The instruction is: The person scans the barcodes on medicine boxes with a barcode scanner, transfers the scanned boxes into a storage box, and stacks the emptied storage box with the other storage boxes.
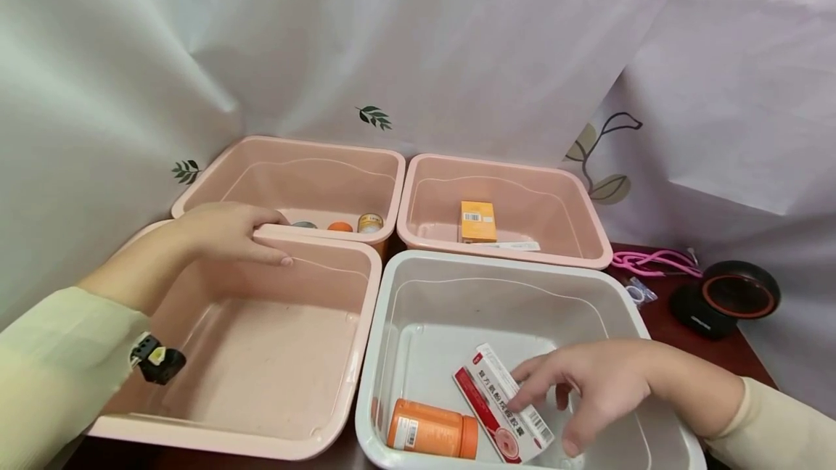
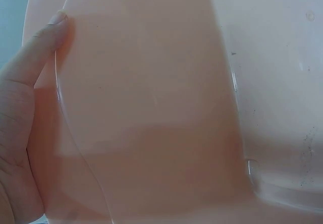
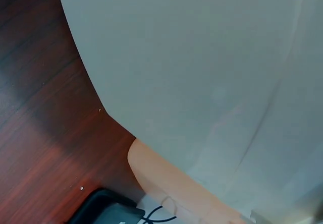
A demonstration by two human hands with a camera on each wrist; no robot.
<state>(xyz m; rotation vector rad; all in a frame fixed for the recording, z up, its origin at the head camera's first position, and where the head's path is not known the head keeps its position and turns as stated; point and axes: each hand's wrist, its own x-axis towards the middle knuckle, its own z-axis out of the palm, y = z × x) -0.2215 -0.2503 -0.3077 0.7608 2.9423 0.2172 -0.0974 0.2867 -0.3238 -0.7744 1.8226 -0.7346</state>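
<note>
My left hand (image 1: 238, 232) holds the back rim of the front pink bin (image 1: 372, 296). Its thumb (image 2: 59, 19) lies along the inner wall and its fingers go over the rim, partly hidden. My right hand (image 1: 597, 386) is over the light grey bin (image 1: 385, 310), its thumb spread away from the fingers. Below its fingertips a white and red medicine box (image 1: 503, 405) lies tilted, overlapped by the index finger in the head view. Beside the box, an orange bottle (image 1: 427, 428) lies on its side. The right wrist view shows only the grey bin's outer wall (image 3: 192, 72).
Behind, a pink bin (image 1: 287, 147) holds several small containers, including an orange cap (image 1: 339, 226). Another pink bin (image 1: 503, 169) contains a yellow box (image 1: 477, 222) and a flat white packet (image 1: 516, 246). At right are pink tubing (image 1: 653, 263) and a black round-headed device (image 1: 725, 299).
</note>
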